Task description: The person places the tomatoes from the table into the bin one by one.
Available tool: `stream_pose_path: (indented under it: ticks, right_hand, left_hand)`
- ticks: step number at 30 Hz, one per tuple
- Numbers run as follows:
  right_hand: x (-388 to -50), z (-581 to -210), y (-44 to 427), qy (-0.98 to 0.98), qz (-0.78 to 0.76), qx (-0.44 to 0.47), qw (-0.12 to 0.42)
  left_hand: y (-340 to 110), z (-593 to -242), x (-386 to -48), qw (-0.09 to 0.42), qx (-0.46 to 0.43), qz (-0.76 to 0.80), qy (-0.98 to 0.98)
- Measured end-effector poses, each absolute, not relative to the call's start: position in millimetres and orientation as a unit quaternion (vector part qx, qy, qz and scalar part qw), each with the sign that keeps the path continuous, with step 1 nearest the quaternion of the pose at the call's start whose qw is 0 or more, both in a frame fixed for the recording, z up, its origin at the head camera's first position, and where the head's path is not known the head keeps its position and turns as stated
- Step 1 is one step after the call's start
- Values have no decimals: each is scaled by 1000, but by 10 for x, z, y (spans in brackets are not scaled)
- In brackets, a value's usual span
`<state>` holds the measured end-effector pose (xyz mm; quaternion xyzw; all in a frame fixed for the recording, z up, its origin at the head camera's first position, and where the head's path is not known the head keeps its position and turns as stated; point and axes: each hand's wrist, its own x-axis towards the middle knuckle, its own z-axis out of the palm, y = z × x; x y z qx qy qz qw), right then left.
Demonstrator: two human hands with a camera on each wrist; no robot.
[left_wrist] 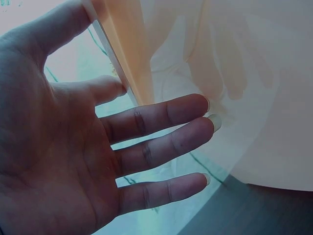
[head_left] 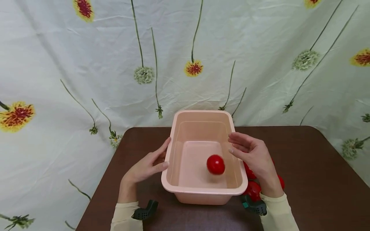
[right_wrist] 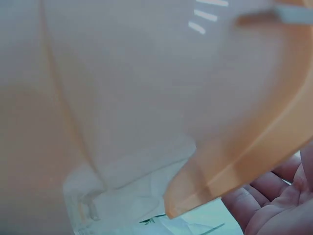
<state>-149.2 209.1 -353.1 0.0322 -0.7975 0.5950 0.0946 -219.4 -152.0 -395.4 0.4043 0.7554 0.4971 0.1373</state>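
A pink plastic basin (head_left: 204,191) stands in the middle of the table, its inside facing me. One shiny red ball (head_left: 215,164), slightly blurred, is inside it toward the right. My left hand (head_left: 145,166) touches the basin's left rim with thumb and index finger; in the left wrist view the other fingers (left_wrist: 168,149) reach out straight beneath it. At the right rim is my right hand (head_left: 257,157), fingers extended and slightly bent, the thumb apart from them. Nothing shows between them. In the right wrist view that hand (right_wrist: 279,196) is partly hidden by the rim.
Several more red balls (head_left: 253,190) lie on the table right of the basin, partly hidden by my right hand and wrist. The dark brown table (head_left: 312,179) has rounded far corners. Behind it hangs a white cloth (head_left: 173,38) with printed flowers.
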Motion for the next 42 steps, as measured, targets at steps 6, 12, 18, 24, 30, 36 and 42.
stream_pose_path:
  ticks: [6, 12, 18, 24, 30, 36, 42]
  right_hand:
    - [-1508, -3549, 2161, -782, 611, 13, 123]
    - [-1550, -3597, 2289, -790, 592, -32, 158]
    - [-1699, -3802, 2505, -801, 568, -116, 153]
    - [-1853, -4058, 2666, -816, 546, -165, 91]
    - [-1948, -4218, 2708, -809, 558, -177, 60]
    - [-1988, -4322, 2711, -825, 534, -184, 34]
    - [-2029, -4414, 2676, -891, 421, -166, 40]
  left_hand:
    - [-1514, -3962, -2203, 141, 404, 497, 755]
    - [-1513, -3967, -2206, 134, 407, 493, 757]
    - [-1518, -3963, -2194, 133, 405, 491, 760]
    - [-1523, -3969, -2202, 131, 405, 488, 762]
    - [-1522, -3955, -2193, 128, 405, 489, 762]
    - [-1515, -3946, -2182, 134, 408, 497, 754]
    - [-1506, -3946, -2184, 132, 409, 492, 757]
